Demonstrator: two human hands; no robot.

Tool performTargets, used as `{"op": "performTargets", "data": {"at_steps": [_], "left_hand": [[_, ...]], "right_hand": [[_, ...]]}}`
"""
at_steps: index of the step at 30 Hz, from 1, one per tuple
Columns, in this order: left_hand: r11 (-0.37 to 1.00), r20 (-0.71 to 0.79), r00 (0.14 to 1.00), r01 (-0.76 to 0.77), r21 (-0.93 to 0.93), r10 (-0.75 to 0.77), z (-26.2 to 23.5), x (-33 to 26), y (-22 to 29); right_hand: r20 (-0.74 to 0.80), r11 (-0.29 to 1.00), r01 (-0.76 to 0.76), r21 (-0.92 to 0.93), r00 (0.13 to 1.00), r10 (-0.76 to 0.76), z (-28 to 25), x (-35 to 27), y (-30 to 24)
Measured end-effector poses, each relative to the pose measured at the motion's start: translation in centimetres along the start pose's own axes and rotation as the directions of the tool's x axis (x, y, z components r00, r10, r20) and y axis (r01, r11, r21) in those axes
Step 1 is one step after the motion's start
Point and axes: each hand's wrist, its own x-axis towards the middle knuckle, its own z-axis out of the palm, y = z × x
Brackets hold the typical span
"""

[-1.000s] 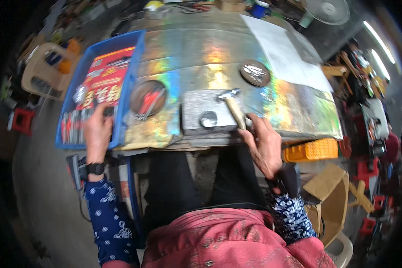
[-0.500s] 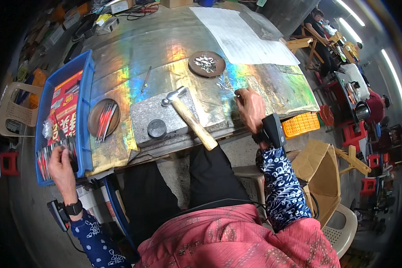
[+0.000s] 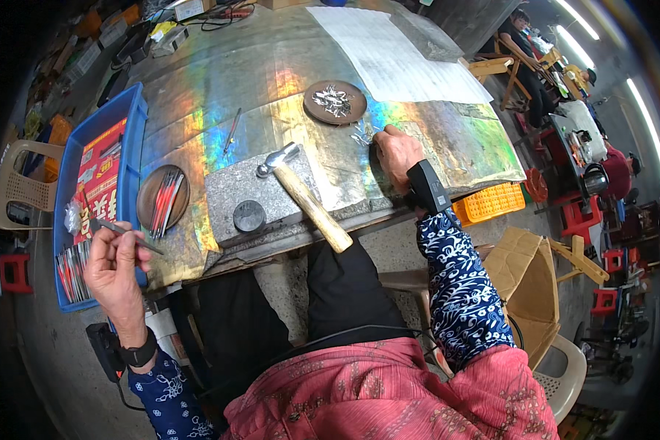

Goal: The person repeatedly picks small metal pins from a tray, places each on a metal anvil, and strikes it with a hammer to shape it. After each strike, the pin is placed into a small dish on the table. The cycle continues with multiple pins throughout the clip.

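1 dark rod point(image 3: 151, 247) is pinched in the left hand point(image 3: 116, 277), long axis slanted rightward; slivers point(image 3: 361, 135) are scattered just left of the right hand point(image 3: 400, 158), its grip unclear.

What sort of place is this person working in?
Probably a workshop for small handwork: a hammer lies with its head on a grey block, a dish holds small shiny pieces, and the left hand holds a slim dark rod.
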Motion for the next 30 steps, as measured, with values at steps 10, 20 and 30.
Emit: {"op": "performTargets", "data": {"at_steps": [10,20,30], "left_hand": [[0.992,0.144,0.989,0.062,-0.114,-0.045,6.0,-0.2,0.3],[0.991,0.125,0.991,0.054,-0.121,-0.039,8.1,-0.6,-0.9],[0.979,0.064,0.991,-0.127,0.162,0.118,8.5,-1.0,-0.7]], "right_hand": [[0.103,0.963,0.12,-0.243,0.99,-0.097,0.1,1.5,0.0],[0.074,0.988,-0.154,-0.011,0.985,0.154,-1.1,-0.5,-0.9],[-0.033,0.861,-0.12,0.494,0.987,0.157,-4.8,-2.0,-5.9]]}}
